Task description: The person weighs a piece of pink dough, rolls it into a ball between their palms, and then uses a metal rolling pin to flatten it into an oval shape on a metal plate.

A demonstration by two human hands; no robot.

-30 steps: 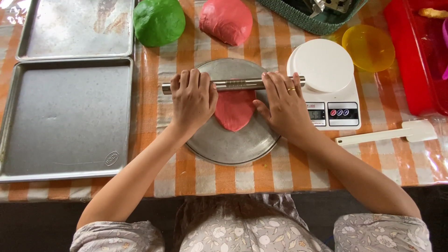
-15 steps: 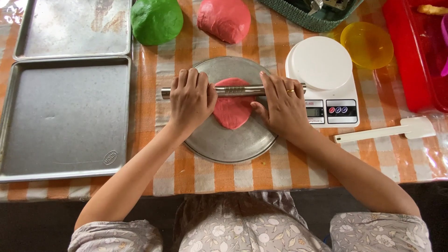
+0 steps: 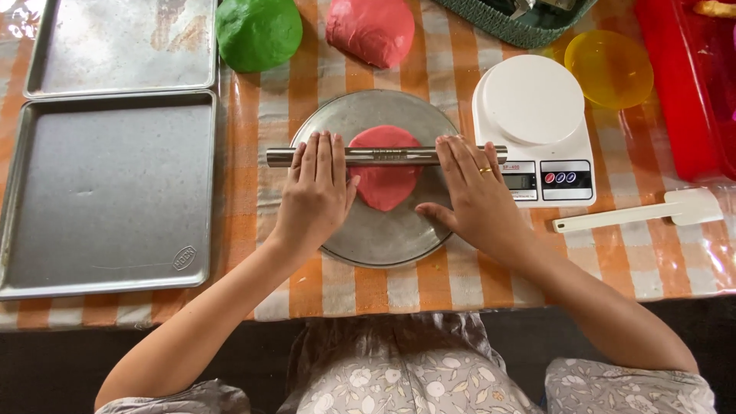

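- Steel baking trays lie far left: the upper tray [image 3: 123,46] is cut off by the top edge and shows rusty streaks, while the lower tray [image 3: 107,192] runs slightly out of view at the left.
- A green dough ball [image 3: 259,32] and a pink dough ball [image 3: 371,29] sit near the top, both clipped by the frame.
- The left hand [image 3: 314,192] lies flat, fingers spread forward, pressing on the metal rolling pin [image 3: 383,156]; it hides the left part of the round metal plate [image 3: 383,115].
- The flat pink dough [image 3: 383,184] rests at the plate's centre, beneath the pin, its upper part crossed by it.
- The right hand [image 3: 477,195] is likewise open and flat on the pin, a ring on one finger, covering the plate's right rim.
- A white kitchen scale [image 3: 533,126] stands just beside the plate; its display is too small to read.
- A white spatula [image 3: 636,213] lies below the scale, a yellow translucent bowl [image 3: 609,69] above it.
- A green woven basket [image 3: 514,19] and a red tray [image 3: 686,84] are mostly cut off at the top and right.
- Everything rests on an orange-and-white checked tablecloth [image 3: 460,77] under shiny clear plastic; below the table's edge the floor is dark and indistinct.
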